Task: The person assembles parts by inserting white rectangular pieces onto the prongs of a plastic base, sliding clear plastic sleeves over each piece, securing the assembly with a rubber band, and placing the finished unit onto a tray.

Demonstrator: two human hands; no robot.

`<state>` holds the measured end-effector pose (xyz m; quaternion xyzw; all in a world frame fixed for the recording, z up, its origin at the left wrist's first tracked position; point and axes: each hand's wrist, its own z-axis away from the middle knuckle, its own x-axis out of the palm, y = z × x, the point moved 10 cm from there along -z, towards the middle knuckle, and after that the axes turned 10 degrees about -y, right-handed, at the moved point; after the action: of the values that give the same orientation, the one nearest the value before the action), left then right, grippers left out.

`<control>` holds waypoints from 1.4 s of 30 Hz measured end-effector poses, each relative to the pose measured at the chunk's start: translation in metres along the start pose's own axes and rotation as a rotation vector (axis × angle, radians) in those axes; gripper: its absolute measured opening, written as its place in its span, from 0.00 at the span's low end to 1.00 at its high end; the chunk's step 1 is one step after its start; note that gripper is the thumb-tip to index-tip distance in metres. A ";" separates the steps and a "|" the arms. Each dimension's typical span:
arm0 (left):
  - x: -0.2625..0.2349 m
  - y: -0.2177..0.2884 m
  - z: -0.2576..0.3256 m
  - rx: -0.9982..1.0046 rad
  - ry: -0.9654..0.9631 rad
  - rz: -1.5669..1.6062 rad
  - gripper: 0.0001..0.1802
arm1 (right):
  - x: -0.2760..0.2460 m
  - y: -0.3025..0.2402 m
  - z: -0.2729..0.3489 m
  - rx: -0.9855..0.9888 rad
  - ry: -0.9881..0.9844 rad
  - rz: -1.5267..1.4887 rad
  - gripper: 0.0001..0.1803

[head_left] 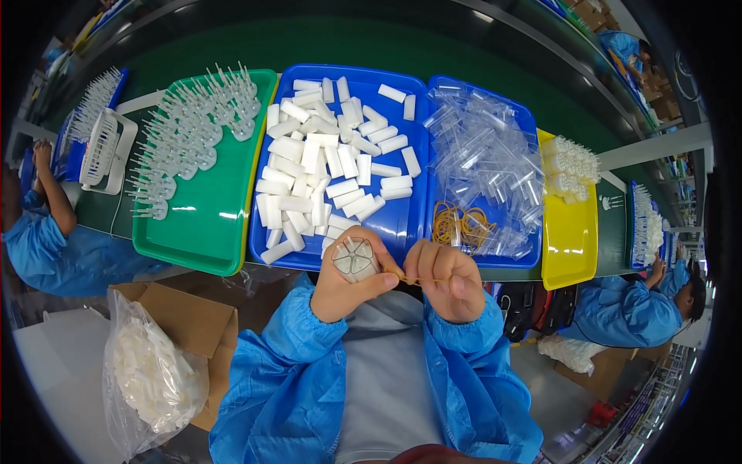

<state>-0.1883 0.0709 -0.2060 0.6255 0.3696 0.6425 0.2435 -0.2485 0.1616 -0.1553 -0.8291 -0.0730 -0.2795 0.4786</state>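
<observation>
My left hand (338, 290) is wrapped round a round bundle (355, 260) whose top shows whitish wedge segments with clear edges between them. A thin tan rubber band (419, 279) stretches from my left fingertips to my right hand (450, 280), which pinches its other end. Both hands are in front of the trays' near edge. Just beyond them, a blue tray (398, 224) holds a pile of white foam-like blocks (309, 155). To its right, another blue tray (528, 124) holds clear plastic sleeves (483, 155) and a heap of rubber bands (457, 226).
A green tray (197, 246) at left carries white pronged parts (189, 124). At right, a yellow tray (568, 247) holds finished-looking white bundles (570, 166). A white fan (107, 151) stands far left. Below are a cardboard box (182, 313) and a bag of white pieces (151, 371). Co-workers sit at both sides.
</observation>
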 end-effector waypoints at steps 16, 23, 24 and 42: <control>0.008 0.038 0.006 0.058 0.032 -0.773 0.39 | 0.004 -0.030 -0.013 0.296 -0.131 0.769 0.31; 0.010 0.007 0.007 -0.199 0.023 -1.042 0.65 | 0.030 0.009 -0.027 0.579 -0.468 1.369 0.30; 0.009 0.002 0.008 -0.198 0.002 -1.041 0.67 | 0.029 0.014 -0.027 0.623 -0.503 1.347 0.29; -0.018 0.022 0.010 0.152 0.098 0.089 0.26 | 0.014 -0.017 0.014 0.039 -0.107 -0.150 0.16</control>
<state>-0.1736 0.0454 -0.2002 0.6257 0.4008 0.6526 0.1483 -0.2378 0.1800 -0.1406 -0.8257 -0.1657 -0.2683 0.4677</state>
